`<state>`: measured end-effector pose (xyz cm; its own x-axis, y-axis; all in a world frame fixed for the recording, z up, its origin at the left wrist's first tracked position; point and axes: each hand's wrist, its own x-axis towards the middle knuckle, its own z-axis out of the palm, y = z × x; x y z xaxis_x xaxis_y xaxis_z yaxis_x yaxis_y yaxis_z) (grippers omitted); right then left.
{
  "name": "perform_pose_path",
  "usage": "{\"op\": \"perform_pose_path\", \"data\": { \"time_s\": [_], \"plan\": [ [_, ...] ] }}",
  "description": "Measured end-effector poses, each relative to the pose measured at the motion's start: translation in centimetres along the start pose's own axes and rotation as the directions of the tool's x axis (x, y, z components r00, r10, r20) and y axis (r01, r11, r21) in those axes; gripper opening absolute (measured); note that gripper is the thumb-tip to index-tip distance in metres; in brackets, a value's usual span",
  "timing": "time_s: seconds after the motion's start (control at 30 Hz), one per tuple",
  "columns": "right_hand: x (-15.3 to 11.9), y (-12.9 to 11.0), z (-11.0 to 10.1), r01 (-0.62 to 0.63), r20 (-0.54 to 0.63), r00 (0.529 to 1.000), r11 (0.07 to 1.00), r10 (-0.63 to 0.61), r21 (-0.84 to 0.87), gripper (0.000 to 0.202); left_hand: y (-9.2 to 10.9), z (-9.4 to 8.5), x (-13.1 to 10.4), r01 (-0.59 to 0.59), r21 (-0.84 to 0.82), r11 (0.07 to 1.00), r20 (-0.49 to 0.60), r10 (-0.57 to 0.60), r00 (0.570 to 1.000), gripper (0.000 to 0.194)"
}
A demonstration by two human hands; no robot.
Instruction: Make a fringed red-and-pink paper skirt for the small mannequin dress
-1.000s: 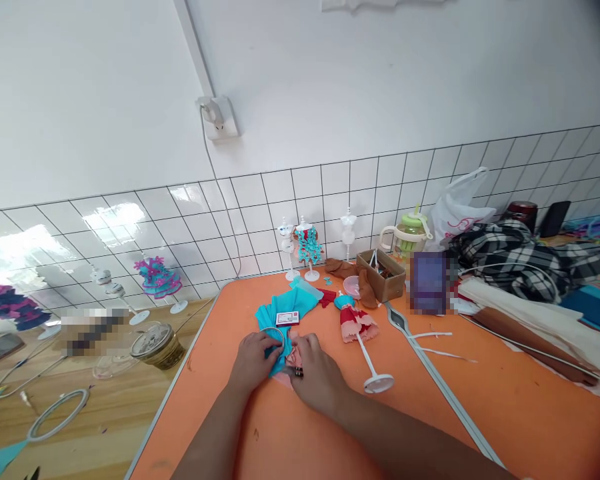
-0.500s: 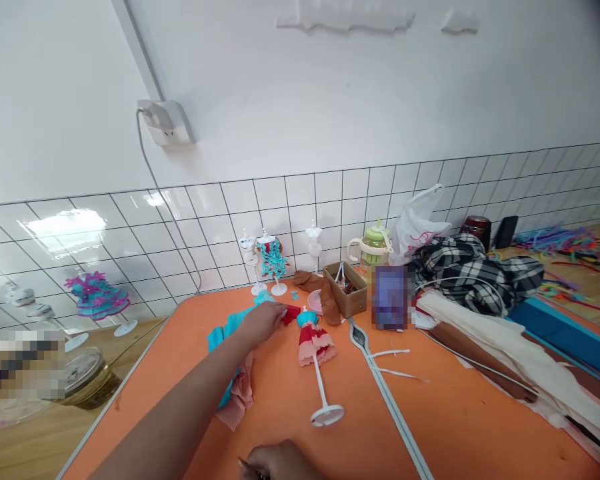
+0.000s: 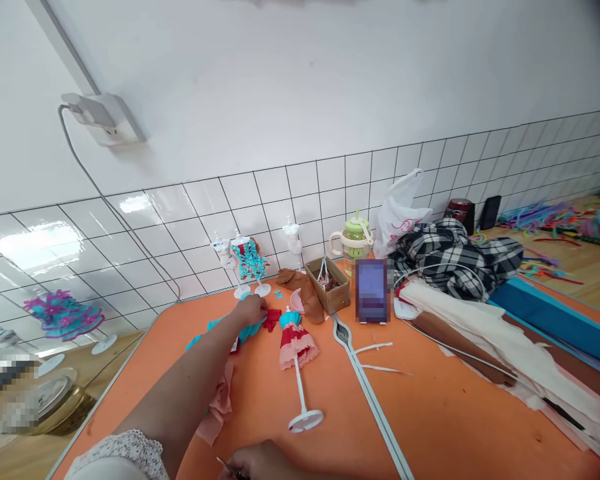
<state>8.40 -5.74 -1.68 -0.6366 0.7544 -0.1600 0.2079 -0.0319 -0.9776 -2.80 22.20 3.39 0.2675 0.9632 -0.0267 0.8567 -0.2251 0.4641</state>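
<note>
My left hand (image 3: 253, 310) reaches over the turquoise cloth (image 3: 210, 327) at the back left of the orange table, beside a piece of red cloth (image 3: 271, 321). Its fingers are bent, and what they hold, if anything, is hidden. At the bottom edge my right hand (image 3: 253, 461) is closed on a thin pointed metal tool (image 3: 229, 468), only part of which shows. Between and to the right of my hands, a small dress (image 3: 296, 339) in turquoise, red and pink hangs on a white stand (image 3: 305, 420) that lies tipped over. Pink cloth (image 3: 217, 407) lies under my left forearm.
Behind are mini mannequins, one in a ruffled turquoise dress (image 3: 250, 259), brown cloth (image 3: 305, 293), a cardboard box (image 3: 336, 297), a green-lidded cup (image 3: 357, 237) and a tablet (image 3: 373, 291). A zipper (image 3: 367, 387) runs down the table. Cloth strips (image 3: 505, 333) lie right.
The view has shifted, so things sit further left. My left hand has moved off the red cloth towards the turquoise cloth. My right hand still holds the metal tool near the bottom edge.
</note>
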Motion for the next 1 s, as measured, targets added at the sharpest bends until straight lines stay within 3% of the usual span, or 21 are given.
{"op": "perform_pose_path", "data": {
  "time_s": [0.17, 0.33, 0.47, 0.6, 0.7, 0.83, 0.93, 1.0],
  "plan": [
    [-0.4, -0.6, -0.1, 0.021, 0.002, 1.0, 1.0, -0.021, 0.023, 0.027, 1.3, -2.2, -1.2, -0.035, -0.404, 0.914, -0.238, -0.068, 0.969, 0.022],
    [-1.6, -1.1, 0.0, 0.038, -0.05, 0.998, 0.999, -0.036, 0.036, 0.029, 2.9, -5.7, -4.6, -0.165, -0.77, 0.616, -0.368, -0.217, 0.904, 0.03],
    [-2.7, -1.4, -0.2, 0.114, -0.114, 0.987, 0.993, -0.109, 0.031, 0.036, 2.0, -5.9, -11.5, -0.128, -0.91, 0.393, -0.225, -0.211, 0.951, 0.029],
    [-3.0, -1.6, -0.7, 0.128, -0.273, 0.956, 0.99, -0.109, 0.052, 0.045, 0.0, -3.1, -18.7, 0.022, -0.963, 0.267, -0.041, -0.23, 0.972, 0.02],
    [-2.7, -2.1, -0.8, 0.077, -0.368, 0.928, 0.997, -0.063, 0.024, 0.042, -0.7, -1.2, -21.9, 0.101, -0.988, 0.117, 0.074, -0.216, 0.974, 0.027],
    [-1.5, -3.5, -0.8, 0.053, -0.435, 0.899, 0.998, -0.039, 0.021, 0.051, -0.2, -0.2, -23.7, 0.162, -0.974, 0.16, 0.155, -0.053, 0.986, 0.037],
    [0.0, -4.8, -1.2, 0.068, -0.521, 0.853, 0.996, -0.027, 0.06, 0.065, 0.8, -0.4, -24.3, 0.149, -0.943, 0.298, 0.162, 0.02, 0.987, 0.041],
    [1.1, -5.3, -1.5, 0.11, -0.564, 0.824, 0.991, -0.05, 0.073, 0.061, 1.2, -0.7, -24.7, 0.134, -0.894, 0.427, 0.18, 0.069, 0.981, 0.04]
  ]
}}
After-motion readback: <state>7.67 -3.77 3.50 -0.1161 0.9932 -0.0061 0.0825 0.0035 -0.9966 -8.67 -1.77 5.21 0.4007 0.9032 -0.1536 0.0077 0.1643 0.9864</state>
